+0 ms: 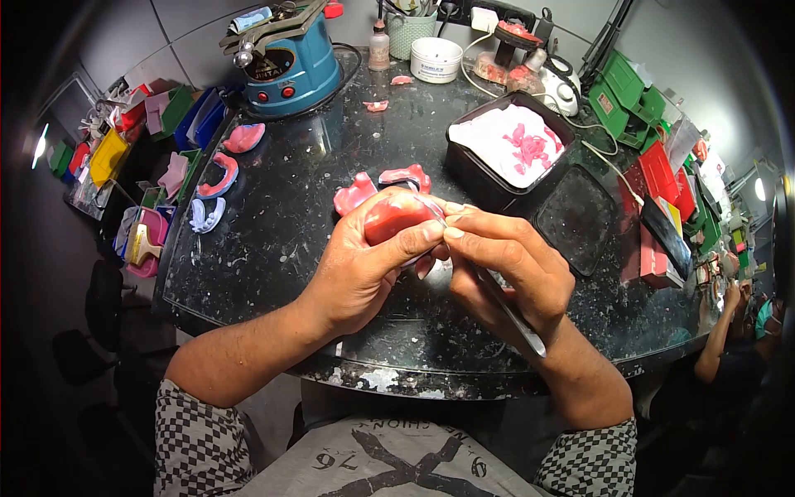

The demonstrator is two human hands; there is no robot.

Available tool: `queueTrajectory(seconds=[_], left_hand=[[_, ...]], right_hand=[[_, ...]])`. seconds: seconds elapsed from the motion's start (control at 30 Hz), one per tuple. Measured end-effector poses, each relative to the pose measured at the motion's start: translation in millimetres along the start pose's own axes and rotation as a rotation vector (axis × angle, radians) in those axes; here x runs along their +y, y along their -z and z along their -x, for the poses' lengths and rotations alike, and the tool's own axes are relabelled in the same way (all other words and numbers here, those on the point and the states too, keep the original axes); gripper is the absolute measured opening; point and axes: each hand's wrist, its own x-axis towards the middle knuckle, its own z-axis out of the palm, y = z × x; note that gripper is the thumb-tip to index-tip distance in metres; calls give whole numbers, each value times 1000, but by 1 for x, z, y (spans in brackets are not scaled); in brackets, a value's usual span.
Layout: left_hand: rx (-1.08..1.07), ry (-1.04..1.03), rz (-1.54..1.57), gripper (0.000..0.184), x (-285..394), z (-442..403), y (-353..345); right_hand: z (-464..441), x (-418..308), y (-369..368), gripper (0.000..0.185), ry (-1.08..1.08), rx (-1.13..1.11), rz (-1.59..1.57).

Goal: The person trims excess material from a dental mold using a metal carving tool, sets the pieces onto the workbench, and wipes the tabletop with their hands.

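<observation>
My left hand (pixel 335 269) is closed around a dental piece of glossy red wax (pixel 394 217), held above the front of the bench. In my right hand (pixel 517 269) is a slim metal wax spatula (pixel 523 327), its broad end slanting down toward my wrist. Both hands meet at the right edge of the wax piece, where my fingers hide the tool's working tip. Just beyond them lie two pink dental pieces (pixel 354 195). Farther left sit a pink dental mould (pixel 243 137), a red-and-blue arch (pixel 219 176) and a pale blue arch (pixel 207 215).
A black tub (pixel 484 166) with a white lining carries pink wax scraps; a black lid (pixel 577 219) lies beside it. Behind are a blue machine (pixel 288 70), a white pot (pixel 436 62) and a small bottle (pixel 378 48). Green bins (pixel 625 99) and another person's arm (pixel 719 335) are right.
</observation>
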Motion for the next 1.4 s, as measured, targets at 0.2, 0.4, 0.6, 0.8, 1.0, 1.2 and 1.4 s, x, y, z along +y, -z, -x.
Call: queueTrajectory(seconds=[0.2,0.4,0.6,0.8,1.0,1.2,1.4], left_hand=[[-65,-16,35,20,4,-1,1],[-45,-3,50,21,0,-1,3],[-16,1,78,21,-1,0,1],[22,-24,131,22,-7,1,0],[62,-32,197,20,-10,3,-4],[81,-15,179,20,-8,3,-6],[112,-12,183,21,-10,3,-5]], right_hand=[[1,-2,0,32,4,14,8],[1,-3,-1,33,-14,17,-11],[3,-3,-2,32,-32,15,-16],[2,-5,-4,32,-61,17,-28],[0,-8,-4,28,-79,5,-36],[1,-9,-3,28,-97,-7,-39],[0,-9,-4,27,-90,-3,-39]])
